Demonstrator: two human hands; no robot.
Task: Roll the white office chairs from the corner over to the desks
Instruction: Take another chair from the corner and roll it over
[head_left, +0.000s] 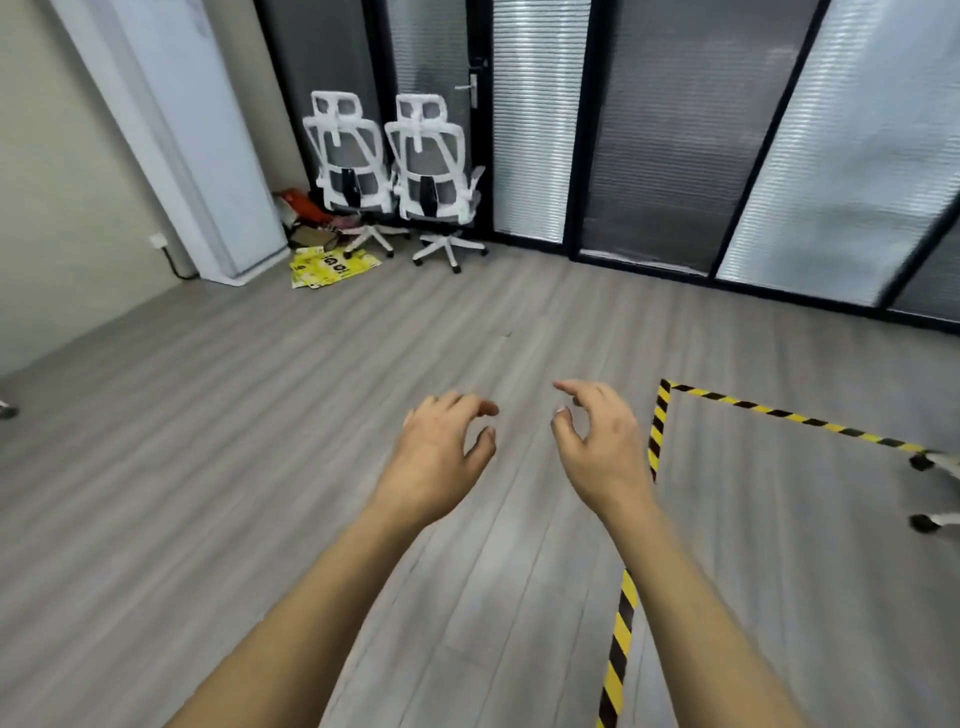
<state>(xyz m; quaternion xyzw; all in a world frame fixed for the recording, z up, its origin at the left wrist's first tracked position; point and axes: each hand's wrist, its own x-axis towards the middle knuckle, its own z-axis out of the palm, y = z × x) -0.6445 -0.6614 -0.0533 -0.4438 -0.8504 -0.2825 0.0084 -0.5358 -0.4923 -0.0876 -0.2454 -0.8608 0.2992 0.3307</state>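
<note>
White office chairs (434, 171) stand upright, side by side in the far corner, well ahead and slightly left of the empty, loosely curled left grip (441, 447) and right grip (597, 441), with the left nearer.

Bright, even indoor light; glare streaks the blinds (540, 130), straight lines bow toward the edges, and motion blur smears the right side

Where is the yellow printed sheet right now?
In the head view, upper left, the yellow printed sheet lies flat on the floor at the base of the left white chair, beside the tall white unit.
</note>
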